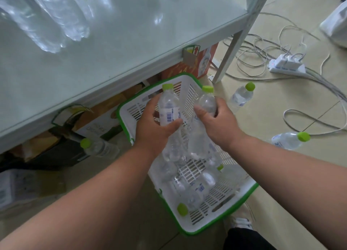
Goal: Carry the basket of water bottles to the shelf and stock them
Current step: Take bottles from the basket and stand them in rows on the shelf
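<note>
Two clear, ribbed plastic bottles with lime-green screw caps, one gripped in each hand above the basket. Left hand [156,126] wrapped around the left bottle [169,116] at its white printed label, thumb across the front, fingers curled behind, cap up and tilted slightly away. Right hand [218,121] curled around the right bottle [203,122] at its shoulder, thumb on the near side, cap likewise uppermost. Both forearms bare, reaching forward and down, wrists nearly side by side, the two bottles close together between the palms.

Directly below the grip: basket [189,97], white slotted plastic with a green rim, rectangular with rounded corners, on the floor. More bottles [189,191] lying in its bottom, under and nearer than the hands.

Up and left of the grip: smooth, pale, glossy shelf [105,49], with stocked bottles [56,19] blurred at its far corner. Under it, cardboard boxes [105,116] and a loose bottle [99,147]. Right of the grip, on the beige floor: two stray bottles [242,95] [289,140], tangled cables [266,49], a white power strip [286,65].
</note>
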